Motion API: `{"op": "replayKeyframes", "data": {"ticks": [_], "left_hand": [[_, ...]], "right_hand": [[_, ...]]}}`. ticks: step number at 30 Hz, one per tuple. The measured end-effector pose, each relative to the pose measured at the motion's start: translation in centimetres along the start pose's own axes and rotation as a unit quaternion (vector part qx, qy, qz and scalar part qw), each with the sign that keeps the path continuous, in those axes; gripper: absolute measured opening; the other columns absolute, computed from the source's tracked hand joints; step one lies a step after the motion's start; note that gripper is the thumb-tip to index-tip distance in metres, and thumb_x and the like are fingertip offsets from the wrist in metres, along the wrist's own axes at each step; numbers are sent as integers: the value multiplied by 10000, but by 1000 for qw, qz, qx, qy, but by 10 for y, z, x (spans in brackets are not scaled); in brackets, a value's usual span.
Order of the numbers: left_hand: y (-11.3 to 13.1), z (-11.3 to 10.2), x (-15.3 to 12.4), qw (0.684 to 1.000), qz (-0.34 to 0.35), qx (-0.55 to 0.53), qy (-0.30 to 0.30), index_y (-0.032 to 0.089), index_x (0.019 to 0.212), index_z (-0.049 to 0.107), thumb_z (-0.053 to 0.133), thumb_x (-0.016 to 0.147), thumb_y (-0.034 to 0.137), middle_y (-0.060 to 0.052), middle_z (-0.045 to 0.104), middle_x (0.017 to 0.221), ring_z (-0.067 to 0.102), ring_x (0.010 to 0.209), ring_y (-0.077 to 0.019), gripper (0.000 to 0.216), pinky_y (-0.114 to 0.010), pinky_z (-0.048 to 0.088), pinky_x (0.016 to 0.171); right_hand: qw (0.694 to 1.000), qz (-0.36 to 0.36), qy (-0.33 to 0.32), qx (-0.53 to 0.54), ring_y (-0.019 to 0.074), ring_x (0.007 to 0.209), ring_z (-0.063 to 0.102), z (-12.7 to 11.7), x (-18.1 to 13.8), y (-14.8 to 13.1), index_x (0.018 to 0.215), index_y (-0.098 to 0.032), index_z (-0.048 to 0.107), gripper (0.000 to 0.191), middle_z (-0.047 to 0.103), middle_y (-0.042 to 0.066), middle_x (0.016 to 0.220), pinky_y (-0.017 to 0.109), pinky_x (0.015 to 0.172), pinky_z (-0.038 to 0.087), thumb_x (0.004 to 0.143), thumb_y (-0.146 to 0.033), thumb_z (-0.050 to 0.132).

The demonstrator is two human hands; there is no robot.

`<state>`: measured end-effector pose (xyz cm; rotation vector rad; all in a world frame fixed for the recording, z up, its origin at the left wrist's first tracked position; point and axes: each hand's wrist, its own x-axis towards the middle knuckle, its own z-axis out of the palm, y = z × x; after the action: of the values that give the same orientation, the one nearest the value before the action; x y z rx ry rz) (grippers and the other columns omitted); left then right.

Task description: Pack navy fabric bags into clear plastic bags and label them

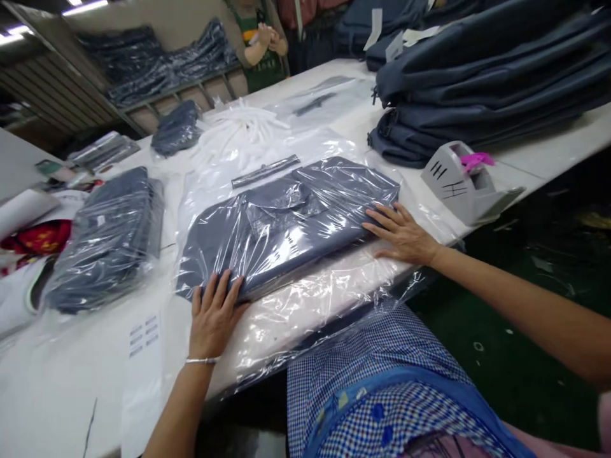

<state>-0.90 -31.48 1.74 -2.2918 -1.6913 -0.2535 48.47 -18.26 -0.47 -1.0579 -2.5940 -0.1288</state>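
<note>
A dark blue fabric bag (286,235) lies flat on the table inside a clear plastic bag (305,324), whose loose end hangs over the near edge. My left hand (214,315) rests on the near left corner of the wrapped bag, fingers spread and flat. On its right end lies my right hand (403,234), its fingers also stretched out over the plastic. Neither hand grips anything. Beyond the bag, a dark strip (265,172) shows on the plastic.
Wrapped blue bags (107,238) lie to the left, near a sheet of labels (143,356). At the right stand a grey tape dispenser (456,181) and a tall stack of blue bags (482,83). Across the white table (57,394) stands another person (260,48).
</note>
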Motion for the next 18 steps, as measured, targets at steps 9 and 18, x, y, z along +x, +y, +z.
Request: {"op": "replayKeyframes", "data": {"ticks": [9,18], "left_hand": [[8,-8,-3,999,-26,-4,-32,231,1509,315,447,959,409,-129,285,1594,135,1498,-332,593,-590,107,1185],[10,-7,-2,1000,-23,-1,-22,210,1492,354,450,960,405,-134,293,1591,144,1496,-333,575,-574,97,1190]], "right_hand": [[998,-43,31,38,297,1469,206,-23,-30,-62,1503,-290,341,649,304,19,1581,568,1207,119,932,-506,561],[984,-116,100,91,189,1231,549,3,-63,-128,1246,-235,610,326,674,25,1230,486,1123,373,939,-142,553]]}}
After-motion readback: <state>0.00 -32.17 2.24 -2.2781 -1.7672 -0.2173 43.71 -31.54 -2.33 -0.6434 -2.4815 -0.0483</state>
